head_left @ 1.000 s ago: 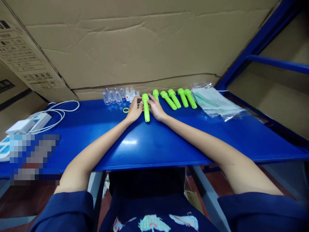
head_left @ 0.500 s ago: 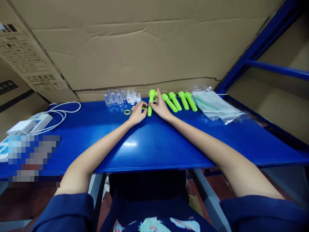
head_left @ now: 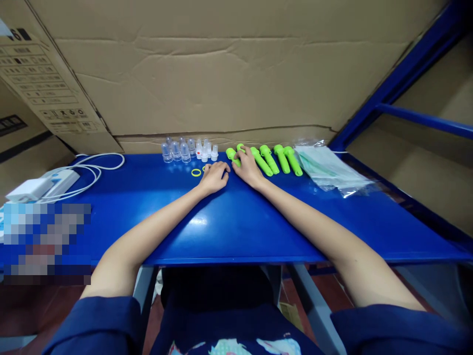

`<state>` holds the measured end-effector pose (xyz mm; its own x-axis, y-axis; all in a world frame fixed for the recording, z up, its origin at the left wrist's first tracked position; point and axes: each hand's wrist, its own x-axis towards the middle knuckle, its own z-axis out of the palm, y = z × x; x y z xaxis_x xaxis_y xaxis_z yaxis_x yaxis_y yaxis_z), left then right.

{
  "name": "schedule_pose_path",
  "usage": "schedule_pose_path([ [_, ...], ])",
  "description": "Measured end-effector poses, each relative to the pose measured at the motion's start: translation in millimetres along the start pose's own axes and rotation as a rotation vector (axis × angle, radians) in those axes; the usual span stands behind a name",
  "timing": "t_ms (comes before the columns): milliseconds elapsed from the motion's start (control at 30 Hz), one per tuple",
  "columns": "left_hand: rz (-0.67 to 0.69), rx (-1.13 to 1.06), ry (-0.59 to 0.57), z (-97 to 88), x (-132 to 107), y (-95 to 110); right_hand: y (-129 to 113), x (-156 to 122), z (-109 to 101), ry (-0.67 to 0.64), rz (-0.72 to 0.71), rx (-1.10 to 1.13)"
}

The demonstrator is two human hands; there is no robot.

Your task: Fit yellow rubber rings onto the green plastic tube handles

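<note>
1. Right hand (head_left: 247,168) grip, seen from the head camera: its fingers were bent over the leftmost green flashlight-shaped piece (head_left: 230,152); whether they pinched it, I could not tell.
2. Left hand (head_left: 214,178) grip: palm down, fingers loosely curled, just beside a yellow ring (head_left: 196,175); whether the fingertips pinched anything, I could not tell.
3. That leftmost piece lay toward the back of the blue counter (head_left: 258,227), partly covered by the right hand. More green pieces (head_left: 263,162) lay in a row to its right.
4. Clear domed caps (head_left: 176,152) stood upright behind the left hand, near smaller whitish pieces (head_left: 204,155).
5. Farther right lay a plastic bag (head_left: 332,170).
</note>
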<state>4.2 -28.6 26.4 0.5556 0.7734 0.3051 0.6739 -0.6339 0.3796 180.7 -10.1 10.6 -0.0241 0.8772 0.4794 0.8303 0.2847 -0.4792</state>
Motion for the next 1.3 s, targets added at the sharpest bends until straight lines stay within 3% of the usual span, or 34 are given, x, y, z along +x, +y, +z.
schedule_pose_path([
  [267, -0.027, 0.053, 0.044, 2.5, 0, -4, -9, 2, 6, 0.062, -0.012, -0.123],
  [600, -0.015, 0.149, 0.017, 2.6, -1, -1, -6, 2, 10, -0.148, -0.058, -0.242],
  [867, -0.041, 0.236, 0.021, 3.2, -3, 3, -18, -1, 6, -0.193, -0.009, -0.374],
  [1100, -0.057, 0.242, 0.007, 0.9, -2, 4, -29, -4, -13, -0.051, -0.083, -0.441],
  [1300, 0.021, 0.19, 0.075, 0.2, -3, 6, 1, 5, -42, 0.105, 0.097, -0.512],
])
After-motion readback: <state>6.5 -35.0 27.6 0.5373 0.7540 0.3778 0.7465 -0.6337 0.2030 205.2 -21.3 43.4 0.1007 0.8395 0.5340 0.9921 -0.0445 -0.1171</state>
